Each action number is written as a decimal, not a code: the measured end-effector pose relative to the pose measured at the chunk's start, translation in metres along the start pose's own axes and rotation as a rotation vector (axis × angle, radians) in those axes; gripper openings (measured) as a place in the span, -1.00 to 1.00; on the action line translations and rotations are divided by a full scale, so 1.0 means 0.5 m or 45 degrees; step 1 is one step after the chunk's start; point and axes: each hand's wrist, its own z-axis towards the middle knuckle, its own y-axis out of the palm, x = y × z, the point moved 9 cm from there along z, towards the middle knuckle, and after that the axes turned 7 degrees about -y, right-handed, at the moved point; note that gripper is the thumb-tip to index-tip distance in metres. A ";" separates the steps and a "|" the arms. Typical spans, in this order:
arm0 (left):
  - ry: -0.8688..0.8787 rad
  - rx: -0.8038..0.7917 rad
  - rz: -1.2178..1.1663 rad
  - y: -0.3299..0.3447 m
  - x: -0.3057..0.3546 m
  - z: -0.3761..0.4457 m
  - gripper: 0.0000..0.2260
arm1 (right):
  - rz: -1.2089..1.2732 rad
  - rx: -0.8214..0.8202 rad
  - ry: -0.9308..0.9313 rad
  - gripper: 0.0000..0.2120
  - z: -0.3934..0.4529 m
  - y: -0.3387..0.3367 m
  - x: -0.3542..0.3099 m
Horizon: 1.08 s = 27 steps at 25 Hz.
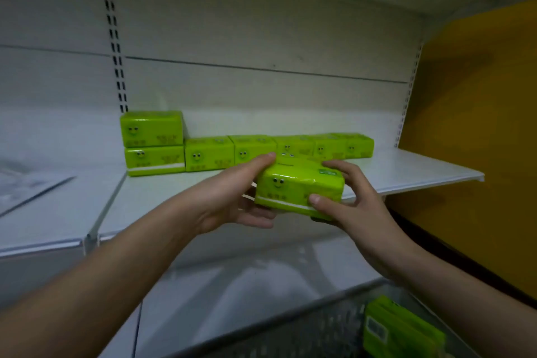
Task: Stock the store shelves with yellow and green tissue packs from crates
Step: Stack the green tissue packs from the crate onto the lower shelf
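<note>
Just above the front part of the white shelf point(406, 166), a green tissue pack point(299, 186) is held between both of the person's hands. The left hand point(232, 197) grips the pack's left end — its fingers curl over the top edge while the thumb reaches underneath. The right hand point(351, 206) grips the right end, its thumb pressed against the front face near the white stripe and its fingers wrapped over the top and back. The pack sits slightly tilted, its smiley-face print turned toward the camera.

Behind it, along the back of the shelf, a row of green packs point(279, 150) stands side by side, touching one another. At the row's left end, two more form a stack point(153, 142) — one lying on top of the other.

Low at the right, a dark mesh crate point(319, 328) shows at the picture's edge, with further green packs point(404, 331) inside it. An orange panel point(479, 139) closes off the shelf's right side.
</note>
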 end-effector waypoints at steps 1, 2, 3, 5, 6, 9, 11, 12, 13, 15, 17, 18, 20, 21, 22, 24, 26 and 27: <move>0.060 0.034 0.095 -0.006 0.021 -0.002 -0.67 | 0.025 0.045 0.006 -0.50 0.015 -0.003 0.006; 0.148 0.100 0.172 -0.017 0.049 0.000 -0.68 | 0.044 0.091 0.007 -0.53 0.035 -0.002 0.008; 0.261 0.186 0.239 -0.033 0.085 0.004 -0.69 | 0.076 0.128 -0.009 -0.57 0.062 0.004 0.005; 0.510 0.379 0.357 -0.068 0.151 0.017 -0.69 | 0.157 0.156 -0.054 -0.64 0.127 0.032 -0.008; 0.615 0.491 0.387 -0.092 0.171 0.025 -0.68 | 0.157 0.138 -0.075 -0.66 0.160 0.055 -0.016; 0.754 0.879 0.483 -0.179 0.163 0.037 -0.63 | -0.039 -0.002 -0.137 -0.70 0.251 0.145 -0.019; 0.735 0.983 0.557 -0.225 0.138 0.049 -0.59 | -0.184 -0.047 -0.158 -0.69 0.300 0.198 -0.001; 0.713 0.958 0.526 -0.241 0.128 0.059 -0.56 | -0.244 -0.043 -0.142 -0.67 0.321 0.216 0.011; 0.697 0.910 0.462 -0.257 0.124 0.069 -0.52 | -0.279 -0.035 -0.122 -0.66 0.343 0.234 0.022; 0.658 0.837 0.396 -0.275 0.120 0.092 -0.47 | -0.273 -0.007 -0.091 -0.65 0.379 0.253 0.043; 0.567 0.883 0.522 -0.297 0.114 0.112 -0.46 | -0.266 0.011 -0.085 -0.67 0.408 0.276 0.068; 0.508 0.916 0.608 -0.308 0.110 0.115 -0.47 | -0.277 0.005 -0.093 -0.68 0.418 0.289 0.078; 0.395 0.884 0.675 -0.324 0.092 0.123 -0.53 | -0.353 -0.008 -0.104 -0.69 0.432 0.313 0.101; 0.363 0.824 0.656 -0.328 0.081 0.129 -0.55 | -0.431 -0.002 -0.098 -0.70 0.441 0.321 0.115; 0.357 0.767 0.614 -0.331 0.071 0.135 -0.56 | -0.540 0.017 -0.081 -0.70 0.449 0.327 0.129; 0.400 0.698 0.496 -0.333 0.059 0.140 -0.51 | -0.713 0.061 -0.066 -0.67 0.458 0.332 0.142; 0.430 0.682 0.357 -0.339 0.056 0.140 -0.41 | -0.672 0.021 -0.101 -0.60 0.460 0.343 0.150; 0.448 0.697 0.316 -0.340 0.060 0.138 -0.41 | -0.640 -0.011 -0.112 -0.57 0.454 0.343 0.146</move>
